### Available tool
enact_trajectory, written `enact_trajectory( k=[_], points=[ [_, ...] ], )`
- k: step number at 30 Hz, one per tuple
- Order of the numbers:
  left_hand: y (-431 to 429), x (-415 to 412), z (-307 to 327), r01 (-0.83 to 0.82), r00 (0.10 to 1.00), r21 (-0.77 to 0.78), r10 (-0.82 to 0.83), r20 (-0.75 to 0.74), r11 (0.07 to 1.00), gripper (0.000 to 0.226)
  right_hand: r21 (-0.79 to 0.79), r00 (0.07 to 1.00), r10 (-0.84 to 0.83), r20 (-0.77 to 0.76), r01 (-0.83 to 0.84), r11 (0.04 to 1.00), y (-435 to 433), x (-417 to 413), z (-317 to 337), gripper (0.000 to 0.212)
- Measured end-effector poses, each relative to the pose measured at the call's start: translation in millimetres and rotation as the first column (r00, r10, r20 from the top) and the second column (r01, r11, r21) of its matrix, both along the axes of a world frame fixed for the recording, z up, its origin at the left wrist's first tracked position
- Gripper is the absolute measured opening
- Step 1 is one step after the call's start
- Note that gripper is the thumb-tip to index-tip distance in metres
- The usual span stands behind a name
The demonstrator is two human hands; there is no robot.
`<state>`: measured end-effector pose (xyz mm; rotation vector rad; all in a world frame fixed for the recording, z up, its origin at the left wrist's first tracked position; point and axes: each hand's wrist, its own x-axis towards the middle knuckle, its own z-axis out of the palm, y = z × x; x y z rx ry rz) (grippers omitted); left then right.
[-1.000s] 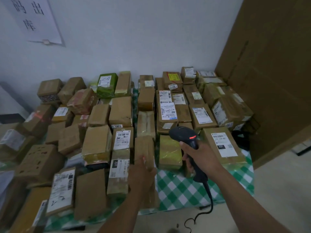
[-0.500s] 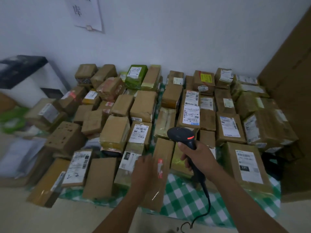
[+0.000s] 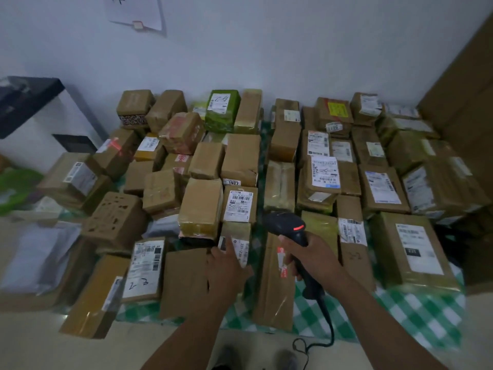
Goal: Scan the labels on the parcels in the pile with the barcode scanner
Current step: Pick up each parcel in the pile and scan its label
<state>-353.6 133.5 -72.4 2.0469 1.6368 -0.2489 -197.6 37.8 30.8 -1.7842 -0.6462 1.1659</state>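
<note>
Several brown cardboard parcels lie packed together on a green checked cloth (image 3: 416,313) on the floor. My right hand (image 3: 314,260) grips the handle of a black barcode scanner (image 3: 289,222), whose red-lit head points forward over the front rows. My left hand (image 3: 226,268) reaches out with fingers extended over a plain brown parcel (image 3: 184,281), its fingertips at a parcel with a white label (image 3: 238,251). A long narrow parcel (image 3: 274,284) with a red sticker lies between my hands. A labelled parcel (image 3: 238,204) sits just beyond.
A large labelled parcel (image 3: 413,249) lies at the right front. A flat parcel marked 2-3 (image 3: 144,268) lies left of my left hand. A white cabinet with a black top (image 3: 29,116) stands at the left. Tall cardboard (image 3: 466,108) leans at the right. The scanner cable (image 3: 325,324) trails to the floor.
My view has swung left and closer. My left hand has moved off the long narrow parcel to the left, over the plain parcel and the labelled one. The scanner stays gripped in my right hand.
</note>
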Motion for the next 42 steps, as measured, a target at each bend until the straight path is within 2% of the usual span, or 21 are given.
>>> enact_trajectory(
  k=[4, 7, 11, 15, 17, 19, 20, 24, 26, 28, 29, 32, 34, 37, 42],
  points=[
    [2.6, -7.7, 5.6, 0.062, 0.995, 0.061, -0.066, 0.077, 0.996, 0.102, -0.019, 0.992, -0.122, -0.019, 0.122, 0.992, 1.5, -24.4, -11.3, 0.031],
    [6.0, -13.3, 12.9, 0.017, 0.960, 0.025, -0.023, 0.281, 1.000, 0.102, 0.024, 0.971, -0.231, -0.056, 0.232, 0.972, 3.5, -35.8, -13.0, 0.030],
    [9.7, -22.2, 42.6, -0.071, 0.821, -0.053, 0.088, 0.564, 0.996, 0.105, 0.113, 0.935, -0.340, -0.103, 0.350, 0.930, 6.8, -43.5, -3.9, 0.027],
    [12.4, -27.4, 75.9, -0.116, 0.701, -0.157, 0.193, 0.686, 0.981, 0.106, 0.159, 0.926, -0.370, -0.078, 0.378, 0.912, 10.9, -42.4, 6.0, 0.024],
    [10.9, -30.2, 94.0, -0.108, 0.617, -0.225, 0.243, 0.748, 0.968, 0.091, 0.201, 0.930, -0.354, -0.100, 0.368, 0.908, 11.4, -44.2, 11.8, 0.027],
    [12.0, -34.3, 111.6, -0.049, 0.545, -0.297, 0.275, 0.792, 0.954, 0.066, 0.232, 0.927, -0.346, -0.143, 0.372, 0.899, 9.7, -46.5, 19.5, 0.045],
    [14.1, -37.4, 118.7, -0.004, 0.524, -0.322, 0.276, 0.805, 0.947, 0.063, 0.245, 0.915, -0.357, -0.186, 0.395, 0.886, 8.8, -47.2, 24.1, 0.055],
    [25.7, -49.9, 133.8, 0.250, 0.453, -0.461, 0.318, 0.833, 0.851, 0.088, 0.241, 0.840, -0.369, -0.398, 0.483, 0.842, 1.6, -43.0, 37.9, 0.049],
    [26.8, -53.0, 138.9, 0.315, 0.440, -0.468, 0.311, 0.843, 0.826, 0.091, 0.247, 0.836, -0.352, -0.421, 0.478, 0.843, 0.5, -43.7, 45.2, 0.064],
    [30.6, -57.5, 144.7, 0.289, 0.435, -0.451, 0.304, 0.848, 0.844, 0.089, 0.263, 0.861, -0.331, -0.387, 0.447, 0.855, 0.5, -43.1, 52.2, 0.074],
    [33.2, -60.4, 149.8, 0.254, 0.433, -0.441, 0.307, 0.848, 0.860, 0.085, 0.270, 0.880, -0.309, -0.361, 0.416, 0.868, -0.6, -41.9, 56.4, 0.067],
    [46.8, -71.5, 164.3, 0.155, 0.475, -0.386, 0.274, 0.836, 0.909, 0.068, 0.316, 0.953, -0.213, -0.215, 0.274, 0.908, -3.9, -38.7, 68.3, 0.028],
    [55.9, -80.5, 173.0, 0.122, 0.513, -0.352, 0.244, 0.823, 0.928, 0.062, 0.319, 0.990, -0.136, -0.044, 0.143, 0.937, -8.1, -35.9, 72.3, 0.023],
    [67.5, -93.9, 181.0, 0.076, 0.543, -0.336, 0.244, 0.804, 0.939, 0.065, 0.261, 0.984, -0.005, 0.177, -0.042, 0.964, -16.3, -32.4, 77.0, 0.017],
    [78.2, -110.4, 187.6, 0.007, 0.515, -0.337, 0.286, 0.808, 0.941, 0.066, 0.136, 0.924, 0.161, 0.346, -0.219, 0.966, -24.6, -28.4, 81.6, 0.008]
  ],
)
